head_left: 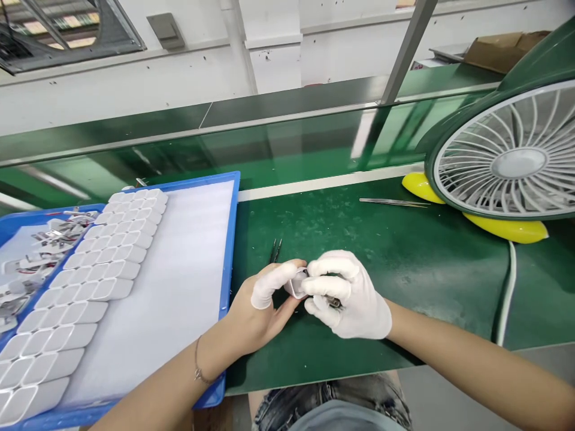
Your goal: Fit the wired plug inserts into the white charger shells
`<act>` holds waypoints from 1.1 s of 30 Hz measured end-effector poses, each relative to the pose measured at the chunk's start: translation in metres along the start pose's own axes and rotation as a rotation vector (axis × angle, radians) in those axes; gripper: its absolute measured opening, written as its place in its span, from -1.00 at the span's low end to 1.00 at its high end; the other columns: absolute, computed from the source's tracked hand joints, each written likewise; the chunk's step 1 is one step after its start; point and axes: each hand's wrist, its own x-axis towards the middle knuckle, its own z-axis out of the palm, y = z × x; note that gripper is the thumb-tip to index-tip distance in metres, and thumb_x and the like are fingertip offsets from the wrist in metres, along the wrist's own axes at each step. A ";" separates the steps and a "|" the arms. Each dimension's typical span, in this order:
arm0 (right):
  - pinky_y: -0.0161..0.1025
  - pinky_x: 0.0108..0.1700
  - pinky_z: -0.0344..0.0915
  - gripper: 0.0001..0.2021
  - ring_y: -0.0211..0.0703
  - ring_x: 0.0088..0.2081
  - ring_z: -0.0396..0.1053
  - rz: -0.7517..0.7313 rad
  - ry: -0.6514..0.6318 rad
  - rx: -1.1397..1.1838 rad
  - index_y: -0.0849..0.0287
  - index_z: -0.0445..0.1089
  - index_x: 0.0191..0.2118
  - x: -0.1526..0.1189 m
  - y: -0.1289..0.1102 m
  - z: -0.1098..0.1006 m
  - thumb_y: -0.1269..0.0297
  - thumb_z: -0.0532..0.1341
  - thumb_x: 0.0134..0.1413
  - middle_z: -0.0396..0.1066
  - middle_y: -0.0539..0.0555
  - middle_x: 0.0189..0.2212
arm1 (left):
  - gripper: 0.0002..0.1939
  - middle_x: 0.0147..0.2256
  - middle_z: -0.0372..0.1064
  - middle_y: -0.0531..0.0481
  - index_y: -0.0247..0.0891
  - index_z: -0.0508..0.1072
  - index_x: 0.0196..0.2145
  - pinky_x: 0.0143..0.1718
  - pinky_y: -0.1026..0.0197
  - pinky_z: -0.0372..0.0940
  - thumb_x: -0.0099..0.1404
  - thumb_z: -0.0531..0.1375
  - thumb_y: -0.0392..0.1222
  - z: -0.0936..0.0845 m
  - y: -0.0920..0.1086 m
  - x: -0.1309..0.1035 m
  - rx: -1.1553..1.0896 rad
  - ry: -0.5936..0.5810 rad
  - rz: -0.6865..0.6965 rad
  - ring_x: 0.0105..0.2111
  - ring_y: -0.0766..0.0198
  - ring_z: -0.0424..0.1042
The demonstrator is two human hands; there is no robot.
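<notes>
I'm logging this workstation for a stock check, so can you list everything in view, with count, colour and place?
small housing: one, white, pinched between both hands over the mat.
blue tray: one, lined with white foam, left of the hands.
white housings: several dozen, in slanted rows on the tray's left half; exact count unclear.
metal parts: a loose pile, silver, in a second blue tray at far left.
dark tweezers: one pair, on the mat just beyond the hands.
silver tweezers: one pair, on the mat near the fan.
fan: one, green with white grille and yellow feet, far right.
white cable: one, running down from the fan.
green mat: one, covering the bench.
left hand: bare with a white fingertip cot and a wrist bracelet.
right hand: white glove.
</notes>
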 end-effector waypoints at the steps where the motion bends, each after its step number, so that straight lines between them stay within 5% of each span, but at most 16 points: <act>1: -0.16 -0.18 0.37 -0.76 -0.20 -0.27 0.38 -0.010 0.026 -0.011 0.04 0.28 -0.14 0.001 0.000 0.000 0.43 0.18 0.05 0.31 0.02 -0.25 | -0.42 -0.09 0.45 -0.20 -0.23 0.11 0.18 -0.18 0.19 0.44 0.26 0.19 -0.41 0.000 -0.001 0.000 0.013 0.000 0.000 -0.17 0.21 0.52; 12: -0.18 -0.26 0.38 -0.83 -0.22 -0.33 0.37 -0.072 0.072 0.056 0.08 0.26 -0.16 0.001 0.000 0.001 0.41 0.15 0.12 0.33 0.02 -0.30 | -0.56 -0.15 0.53 -0.20 -0.27 0.28 0.04 -0.22 0.23 0.50 0.22 0.27 -0.28 -0.004 -0.002 0.001 0.169 -0.040 0.179 -0.21 0.17 0.57; 23: -0.17 -0.25 0.37 -0.79 -0.22 -0.33 0.37 -0.075 0.077 0.068 0.07 0.26 -0.14 -0.001 0.002 -0.001 0.43 0.16 0.09 0.33 0.02 -0.28 | -0.46 -0.22 0.54 -0.15 -0.23 0.17 0.11 -0.28 0.24 0.50 0.22 0.27 -0.30 -0.003 0.001 0.003 -0.012 0.002 0.106 -0.29 0.21 0.57; 33: -0.12 -0.20 0.42 -0.72 -0.14 -0.24 0.42 -0.033 0.063 0.084 0.07 0.27 -0.03 -0.001 0.001 -0.003 0.38 0.16 0.11 0.37 0.07 -0.24 | -0.55 -0.14 0.52 -0.18 -0.19 0.28 0.09 -0.21 0.21 0.49 0.26 0.23 -0.31 -0.009 0.007 0.002 0.130 -0.077 0.047 -0.19 0.17 0.55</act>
